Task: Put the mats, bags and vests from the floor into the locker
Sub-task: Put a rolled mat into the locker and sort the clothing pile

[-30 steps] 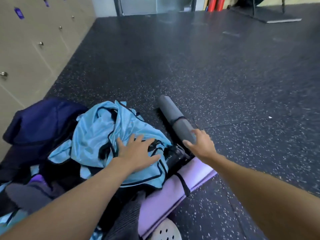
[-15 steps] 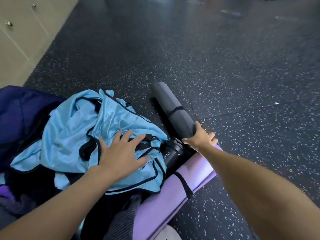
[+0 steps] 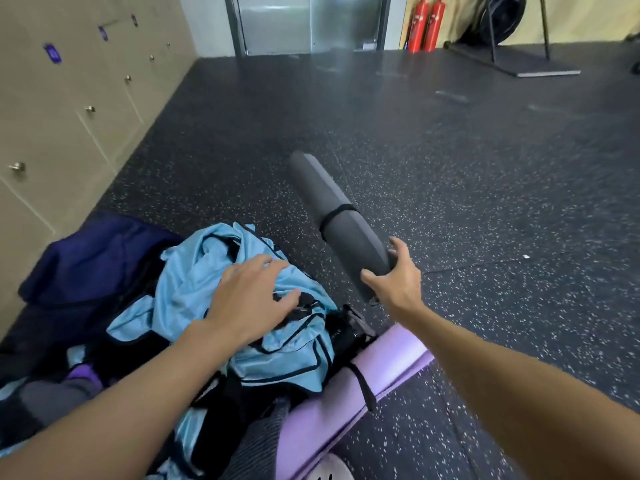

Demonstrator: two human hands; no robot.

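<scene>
Right hand (image 3: 398, 282): curled round near end of rolled grey mat (image 3: 332, 209), thumb on left side, fingers on right. Grey mat bound by black strap (image 3: 337, 213) at mid-length, pointing away over speckled floor (image 3: 485, 188); far end touching floor or not, cannot tell.

Left hand (image 3: 249, 299): flat, fingers spread, pressing on crumpled blue vest (image 3: 194, 282) atop pile on floor.

Purple mat (image 3: 346, 400): rolled, on floor, against near right edge of pile.

Dark blue bundle (image 3: 97, 258): left of vest, bag or garment, cannot tell.

Lockers (image 3: 69, 109): along left wall, visible doors closed.

Two red fire extinguishers (image 3: 426, 26) at far wall.
</scene>
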